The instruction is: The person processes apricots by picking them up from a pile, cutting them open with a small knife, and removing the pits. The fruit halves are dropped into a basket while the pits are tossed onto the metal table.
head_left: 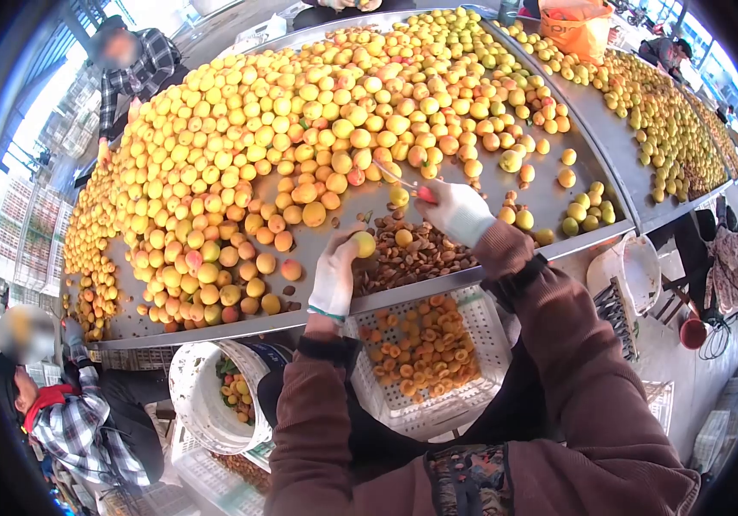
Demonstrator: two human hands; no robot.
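My left hand (333, 275), in a white glove, is closed around a yellow apricot (364, 244) just above the near edge of the metal table (353, 206). To its right, my gloved right hand (459, 211) grips a knife (425, 195) by its red handle. The thin blade points up and left, apart from the held apricot. Below both hands lies a heap of brown apricot pits (416, 258) with a whole apricot (403, 238) on top. Many whole apricots (240, 163) cover the table beyond my hands.
Under the table edge, a white crate (493, 344) holds pitted apricot halves (425, 353). A white bucket (188, 387) with fruit and leaves stands left of it. Another white bucket (627, 273) is at right. Two people in checked shirts are at left; an orange bag (577, 30) sits far right.
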